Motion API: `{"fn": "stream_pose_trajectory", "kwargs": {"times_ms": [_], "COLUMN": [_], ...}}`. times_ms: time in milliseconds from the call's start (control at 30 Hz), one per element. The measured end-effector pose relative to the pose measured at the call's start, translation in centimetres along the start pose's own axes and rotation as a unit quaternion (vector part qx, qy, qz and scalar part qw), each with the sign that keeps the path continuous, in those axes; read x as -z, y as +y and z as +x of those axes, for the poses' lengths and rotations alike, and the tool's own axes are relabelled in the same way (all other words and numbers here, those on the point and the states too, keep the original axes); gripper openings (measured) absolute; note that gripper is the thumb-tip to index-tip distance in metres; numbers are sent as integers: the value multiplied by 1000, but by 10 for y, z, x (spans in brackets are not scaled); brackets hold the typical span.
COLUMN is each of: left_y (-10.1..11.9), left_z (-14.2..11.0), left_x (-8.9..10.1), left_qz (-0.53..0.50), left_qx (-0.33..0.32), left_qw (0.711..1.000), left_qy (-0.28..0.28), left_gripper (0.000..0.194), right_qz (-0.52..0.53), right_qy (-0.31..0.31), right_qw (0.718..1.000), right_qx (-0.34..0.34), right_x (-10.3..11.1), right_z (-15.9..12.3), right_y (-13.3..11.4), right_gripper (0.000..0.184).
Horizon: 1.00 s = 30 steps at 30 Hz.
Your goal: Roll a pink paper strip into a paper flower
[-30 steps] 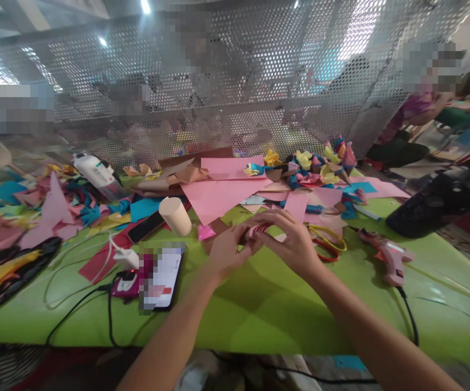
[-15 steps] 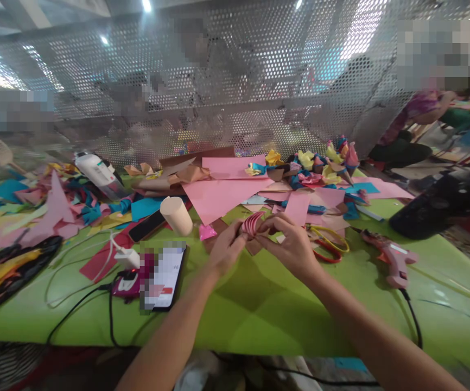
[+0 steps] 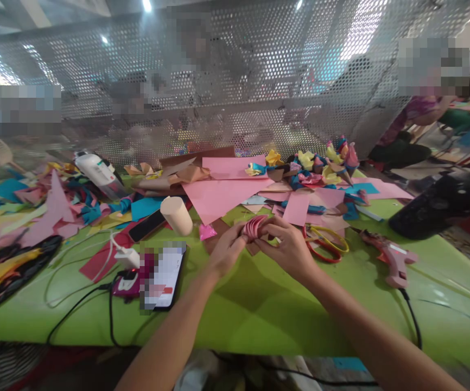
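Observation:
Both my hands meet over the middle of the green table (image 3: pixel 259 309). Between them is a small pink pleated paper piece (image 3: pixel 253 225), fanned into a curved shape. My left hand (image 3: pixel 227 251) pinches its left side with thumb and fingers. My right hand (image 3: pixel 287 247) grips its right side, fingers curled round it. Brown paper scraps (image 3: pixel 253 248) lie just under the hands.
Scissors with yellow and red handles (image 3: pixel 324 243) and a pink glue gun (image 3: pixel 387 256) lie to the right. A phone (image 3: pixel 162 276), charger cable, cream tube (image 3: pixel 176 215) and white bottle (image 3: pixel 96 171) sit left. Coloured paper sheets and scraps cover the back. A perforated metal screen stands behind; another person sits at far right.
My right hand has uncovered the pink paper; its pleats have fanned out and now show above my fingers. Both hands stayed in about the same place.

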<state>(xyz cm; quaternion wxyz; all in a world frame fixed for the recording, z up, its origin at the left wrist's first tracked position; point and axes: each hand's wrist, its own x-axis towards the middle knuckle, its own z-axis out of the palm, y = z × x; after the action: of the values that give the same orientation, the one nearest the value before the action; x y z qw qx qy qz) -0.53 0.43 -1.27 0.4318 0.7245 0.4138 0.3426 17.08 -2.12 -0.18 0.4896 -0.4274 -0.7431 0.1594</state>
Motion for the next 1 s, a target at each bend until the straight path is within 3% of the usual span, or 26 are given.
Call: {"fn": "stream_pose_trajectory", "kwargs": {"times_ms": [133,400,833,1000], "left_y": [-3,3,2,3], "left_z": [0,-1,3,1], "left_x": [-1,1,2,2], "left_qz": [-11,-9,60,78], "left_qx": [13,-26,-48,-19], "left_qw": [1000,1000,997,997], "left_qy": [-2,-12,-6,-12], "left_gripper": [33,18,36,39], "right_qz": [7,-9,-125,-176], "right_qy": [-2,0,12,19], "right_qw": [1000,1000,989,978], "right_qx": [1,20,76,110], "right_x": [0,1,0,-2], "right_z": [0,0,-2,-2], "right_y": [-1,1,5,3], "right_gripper": [14,16,11,14]}}
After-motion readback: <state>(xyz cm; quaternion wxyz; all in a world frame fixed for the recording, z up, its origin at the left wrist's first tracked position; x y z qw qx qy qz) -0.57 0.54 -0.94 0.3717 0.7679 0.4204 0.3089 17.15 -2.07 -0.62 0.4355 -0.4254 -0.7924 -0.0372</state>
